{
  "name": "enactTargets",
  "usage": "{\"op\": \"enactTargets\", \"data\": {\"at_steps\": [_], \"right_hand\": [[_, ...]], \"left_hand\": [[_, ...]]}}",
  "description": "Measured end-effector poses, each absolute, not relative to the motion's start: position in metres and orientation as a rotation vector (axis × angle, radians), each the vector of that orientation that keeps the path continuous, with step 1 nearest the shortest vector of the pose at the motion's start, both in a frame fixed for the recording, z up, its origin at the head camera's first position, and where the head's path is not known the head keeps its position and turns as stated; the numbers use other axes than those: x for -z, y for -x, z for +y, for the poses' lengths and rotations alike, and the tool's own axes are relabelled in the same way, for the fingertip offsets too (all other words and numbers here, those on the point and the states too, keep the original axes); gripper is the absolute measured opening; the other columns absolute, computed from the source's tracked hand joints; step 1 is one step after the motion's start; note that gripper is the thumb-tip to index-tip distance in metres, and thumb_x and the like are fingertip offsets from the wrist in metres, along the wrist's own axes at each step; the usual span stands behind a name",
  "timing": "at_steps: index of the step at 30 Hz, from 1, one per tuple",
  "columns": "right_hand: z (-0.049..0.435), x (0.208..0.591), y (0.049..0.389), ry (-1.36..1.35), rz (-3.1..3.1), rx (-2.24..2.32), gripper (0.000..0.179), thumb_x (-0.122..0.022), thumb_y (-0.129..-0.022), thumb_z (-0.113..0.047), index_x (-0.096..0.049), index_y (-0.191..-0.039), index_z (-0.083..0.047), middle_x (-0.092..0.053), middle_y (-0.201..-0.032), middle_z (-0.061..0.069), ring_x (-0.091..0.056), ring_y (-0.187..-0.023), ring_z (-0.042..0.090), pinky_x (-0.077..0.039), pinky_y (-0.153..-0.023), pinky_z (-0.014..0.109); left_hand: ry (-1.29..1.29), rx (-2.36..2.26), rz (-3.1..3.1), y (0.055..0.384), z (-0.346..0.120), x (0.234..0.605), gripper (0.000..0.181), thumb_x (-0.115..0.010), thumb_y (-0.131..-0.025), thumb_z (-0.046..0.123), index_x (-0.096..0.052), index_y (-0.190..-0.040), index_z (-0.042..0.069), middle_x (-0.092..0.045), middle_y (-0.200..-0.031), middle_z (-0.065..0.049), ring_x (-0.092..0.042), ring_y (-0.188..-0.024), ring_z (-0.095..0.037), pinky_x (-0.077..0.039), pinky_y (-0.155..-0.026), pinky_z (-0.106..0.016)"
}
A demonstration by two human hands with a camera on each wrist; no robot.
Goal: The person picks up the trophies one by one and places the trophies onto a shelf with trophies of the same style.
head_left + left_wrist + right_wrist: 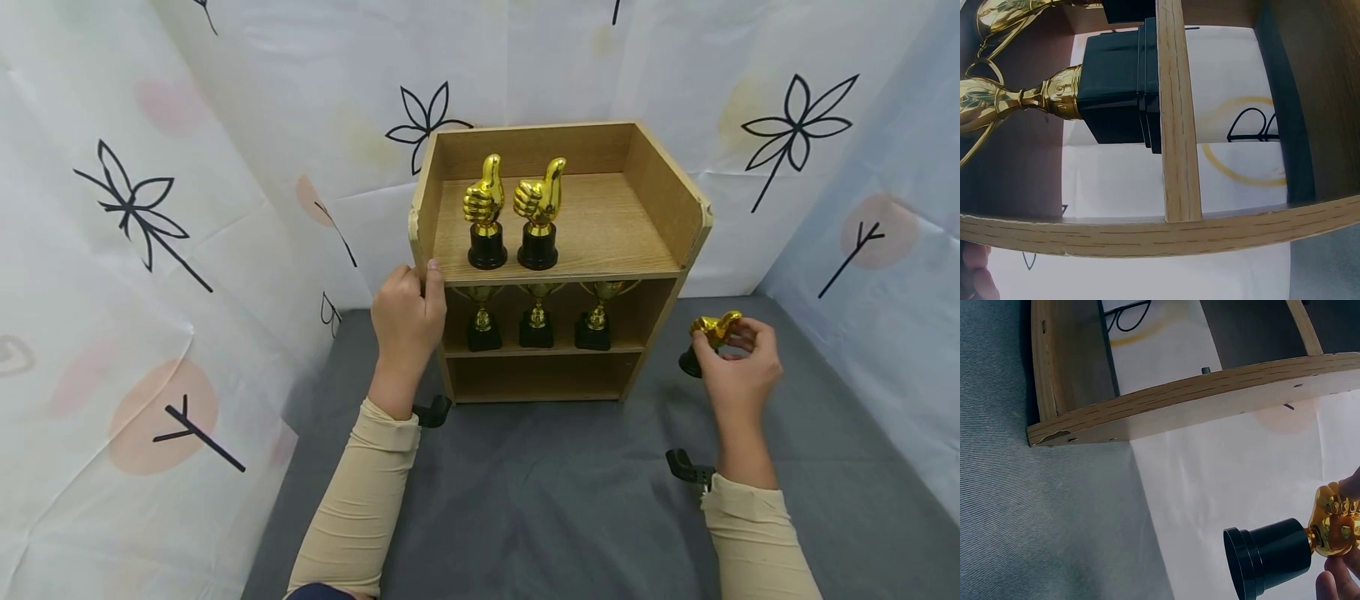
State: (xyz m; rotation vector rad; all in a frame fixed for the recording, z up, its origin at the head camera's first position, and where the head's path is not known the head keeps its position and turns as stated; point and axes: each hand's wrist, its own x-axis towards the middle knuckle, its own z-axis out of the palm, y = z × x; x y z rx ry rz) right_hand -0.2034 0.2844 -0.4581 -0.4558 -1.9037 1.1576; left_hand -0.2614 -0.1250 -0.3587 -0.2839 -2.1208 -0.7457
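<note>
My left hand grips the left side edge of a wooden shelf unit, thumb up near the top board's front corner. In the left wrist view only some fingertips show, beside the shelf's side panel. Out to the right of the shelf, my right hand pinches a gold thumbs-up trophy by its gold part. Its round black base hangs free in the right wrist view. On the top board stand two more thumbs-up trophies, side by side toward the left.
Several gold cup trophies on square black bases stand in a row on the middle shelf, their tops partly hidden by the board above. The bottom compartment lies below them. A grey cloth covers the table, with patterned white fabric behind.
</note>
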Motion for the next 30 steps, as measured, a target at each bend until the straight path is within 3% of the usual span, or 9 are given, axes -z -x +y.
{"op": "enactTargets", "data": {"at_steps": [9, 30], "right_hand": [[0.283, 0.448, 0.202, 0.459, -1.901, -1.184, 0.051, -0.085, -0.086, -0.023, -0.066, -0.131, -0.009, -0.058, -0.109, -0.022, -0.057, -0.096, -0.012, -0.046, -0.078, 0.012], [0.28, 0.426, 0.201, 0.413, -1.847, -1.163, 0.052, -0.088, -0.083, -0.022, -0.068, -0.128, -0.006, -0.057, -0.105, -0.027, -0.059, -0.095, -0.01, -0.047, -0.076, 0.012]], "left_hand": [[0.277, 0.736, -2.126, 0.262, -0.125, 0.359, 0.059, -0.04, -0.111, 0.033, -0.047, -0.057, 0.01, -0.045, -0.061, -0.012, -0.037, -0.047, -0.025, -0.03, -0.044, -0.039], [0.277, 0.743, -2.113, 0.263, -0.125, 0.36, 0.062, -0.043, -0.111, 0.033, -0.042, -0.054, 0.011, -0.04, -0.06, -0.009, -0.031, -0.047, -0.022, -0.028, -0.045, -0.036]]}}
